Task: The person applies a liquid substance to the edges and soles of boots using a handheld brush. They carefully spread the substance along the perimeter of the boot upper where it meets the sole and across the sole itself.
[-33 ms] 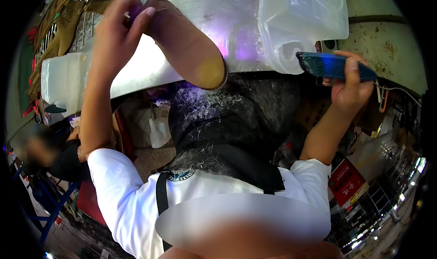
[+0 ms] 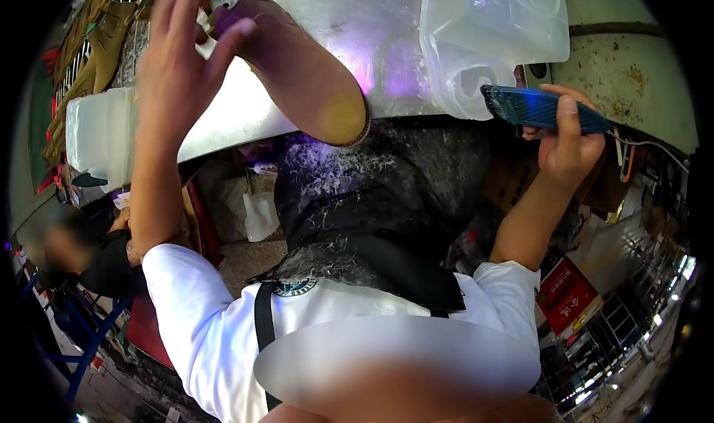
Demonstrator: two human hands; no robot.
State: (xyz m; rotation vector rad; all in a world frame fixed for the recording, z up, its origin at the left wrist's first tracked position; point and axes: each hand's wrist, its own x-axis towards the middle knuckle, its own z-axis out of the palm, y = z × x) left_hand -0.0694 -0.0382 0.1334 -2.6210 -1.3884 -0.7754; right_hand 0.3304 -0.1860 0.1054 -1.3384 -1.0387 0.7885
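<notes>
1. over the front edge of the shiny silver metal desk (image 2: 238,107), the long brown shoe (image 2: 305,73) lies aslant, its flat sole toward the camera; the rounded end with a yellowish patch reaches past the desk, above the black, fibre-strewn apron (image 2: 379,200).
2. left hand (image 2: 175,73): at the shoe's upper end; fingers bent and spread, thumb apart from them; whether they press on the shoe cannot be told.
3. right hand (image 2: 569,148): well apart from the shoe; fingers and thumb pinching the blue, oblong, dark-tipped tool (image 2: 535,108), dark tip pointing left.
4. behind that tip, the large clear plastic bin (image 2: 494,21) sits at the desk's right part.
5. at left, noted: the translucent white plastic box (image 2: 100,133) and, farther up, brown shoes on a rack (image 2: 111,44).
6. below the desk: the small white plastic bottle (image 2: 259,216).
</notes>
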